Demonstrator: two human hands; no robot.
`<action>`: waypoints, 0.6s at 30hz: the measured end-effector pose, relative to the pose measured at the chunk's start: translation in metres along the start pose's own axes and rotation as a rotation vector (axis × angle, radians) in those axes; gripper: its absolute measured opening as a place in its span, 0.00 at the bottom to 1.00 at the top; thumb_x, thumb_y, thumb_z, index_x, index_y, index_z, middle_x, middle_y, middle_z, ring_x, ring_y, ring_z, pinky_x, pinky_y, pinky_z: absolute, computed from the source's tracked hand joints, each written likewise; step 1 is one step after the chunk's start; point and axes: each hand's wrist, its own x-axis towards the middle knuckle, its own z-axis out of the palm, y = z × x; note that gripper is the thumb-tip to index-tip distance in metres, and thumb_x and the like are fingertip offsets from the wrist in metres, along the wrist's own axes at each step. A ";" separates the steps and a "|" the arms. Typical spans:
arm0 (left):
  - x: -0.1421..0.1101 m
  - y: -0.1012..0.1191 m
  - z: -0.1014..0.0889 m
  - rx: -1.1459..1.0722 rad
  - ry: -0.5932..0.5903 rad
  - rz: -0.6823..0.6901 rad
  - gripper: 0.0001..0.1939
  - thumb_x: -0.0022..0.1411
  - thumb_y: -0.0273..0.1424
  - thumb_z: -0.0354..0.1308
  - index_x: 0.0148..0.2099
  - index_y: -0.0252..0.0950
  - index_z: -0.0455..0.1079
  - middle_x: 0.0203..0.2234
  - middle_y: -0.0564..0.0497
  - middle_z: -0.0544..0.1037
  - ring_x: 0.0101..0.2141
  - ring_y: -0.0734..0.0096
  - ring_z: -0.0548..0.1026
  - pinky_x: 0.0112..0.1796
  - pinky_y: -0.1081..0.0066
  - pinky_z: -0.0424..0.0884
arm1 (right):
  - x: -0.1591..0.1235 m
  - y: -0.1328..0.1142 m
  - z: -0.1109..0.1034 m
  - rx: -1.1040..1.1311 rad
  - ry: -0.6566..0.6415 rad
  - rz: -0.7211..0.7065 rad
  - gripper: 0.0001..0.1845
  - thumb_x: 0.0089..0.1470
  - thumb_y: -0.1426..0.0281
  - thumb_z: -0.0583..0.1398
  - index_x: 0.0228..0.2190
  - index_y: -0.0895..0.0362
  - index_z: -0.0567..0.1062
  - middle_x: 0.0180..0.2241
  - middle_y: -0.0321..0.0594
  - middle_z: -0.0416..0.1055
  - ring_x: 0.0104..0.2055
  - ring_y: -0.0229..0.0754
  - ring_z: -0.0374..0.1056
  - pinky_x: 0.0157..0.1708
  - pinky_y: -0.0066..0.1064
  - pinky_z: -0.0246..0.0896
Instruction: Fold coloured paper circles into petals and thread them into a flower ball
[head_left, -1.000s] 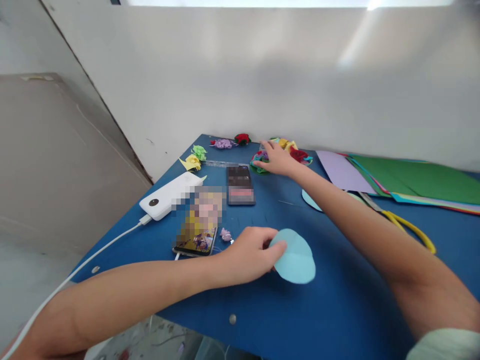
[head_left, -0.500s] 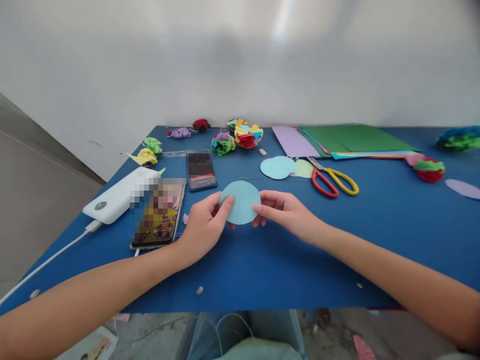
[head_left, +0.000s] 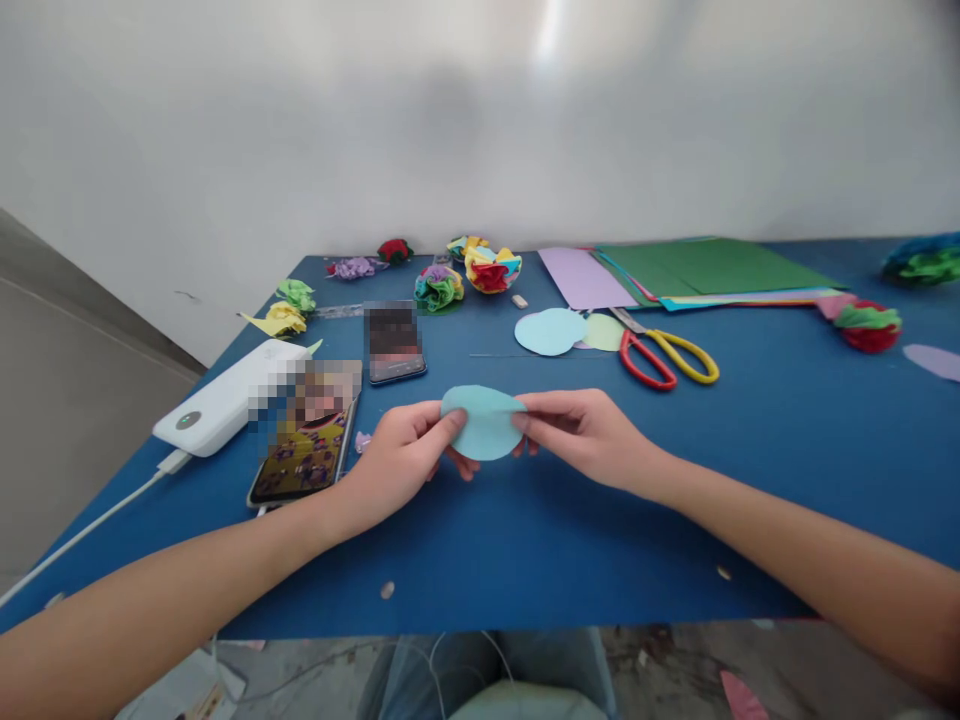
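Note:
A light blue paper circle (head_left: 484,428) is held above the blue table by both hands. My left hand (head_left: 409,440) pinches its left edge, thumb on the near face and fingers behind. My right hand (head_left: 581,430) grips the right edge between thumb and fingers, and the disc bends slightly there. Beyond it lie more paper circles, a light blue one (head_left: 551,331) and a pale green one (head_left: 604,332). Next to those rest scissors (head_left: 649,360) with one red and one yellow handle.
Two phones, one near (head_left: 307,440) and one farther (head_left: 396,345), lie left beside a white power bank (head_left: 232,395) with a cable. Several crumpled paper flowers (head_left: 493,270) line the back. Coloured paper sheets (head_left: 712,268) are stacked behind the scissors.
The paper circle has tilted and now bends a little at its right side. My right hand's fingers have shifted onto its upper right edge. The camera view has moved slightly.

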 end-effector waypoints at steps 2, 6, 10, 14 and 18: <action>0.002 -0.001 -0.001 -0.074 -0.006 -0.017 0.16 0.62 0.40 0.48 0.35 0.30 0.67 0.23 0.48 0.76 0.20 0.75 0.70 0.17 0.79 0.60 | 0.000 0.001 0.000 -0.001 -0.001 -0.011 0.15 0.54 0.67 0.56 0.43 0.56 0.74 0.32 0.37 0.73 0.29 0.35 0.68 0.30 0.27 0.65; 0.007 -0.006 -0.004 -0.356 -0.066 -0.064 0.21 0.62 0.43 0.43 0.41 0.29 0.66 0.27 0.44 0.76 0.27 0.65 0.75 0.16 0.78 0.61 | 0.001 0.002 0.000 0.025 0.017 -0.002 0.16 0.53 0.68 0.56 0.44 0.56 0.74 0.35 0.38 0.73 0.29 0.34 0.68 0.30 0.27 0.66; 0.007 -0.008 -0.003 -0.401 -0.053 -0.102 0.26 0.61 0.48 0.42 0.42 0.29 0.67 0.24 0.46 0.74 0.22 0.70 0.73 0.15 0.78 0.63 | 0.001 0.002 0.001 0.209 -0.114 0.102 0.20 0.53 0.67 0.57 0.49 0.58 0.69 0.31 0.40 0.74 0.29 0.37 0.70 0.28 0.28 0.67; 0.003 -0.003 -0.001 -0.222 -0.064 -0.100 0.20 0.60 0.42 0.51 0.44 0.31 0.67 0.23 0.49 0.75 0.20 0.73 0.73 0.16 0.80 0.63 | 0.003 0.003 0.001 0.338 -0.175 0.249 0.22 0.52 0.65 0.59 0.48 0.61 0.68 0.28 0.40 0.74 0.27 0.36 0.71 0.27 0.27 0.66; 0.002 0.000 -0.001 -0.156 -0.079 -0.083 0.18 0.60 0.41 0.50 0.42 0.30 0.68 0.23 0.48 0.75 0.21 0.72 0.74 0.18 0.80 0.63 | 0.005 0.004 0.000 0.253 -0.051 0.255 0.19 0.52 0.64 0.59 0.43 0.62 0.70 0.24 0.38 0.73 0.25 0.35 0.70 0.26 0.25 0.64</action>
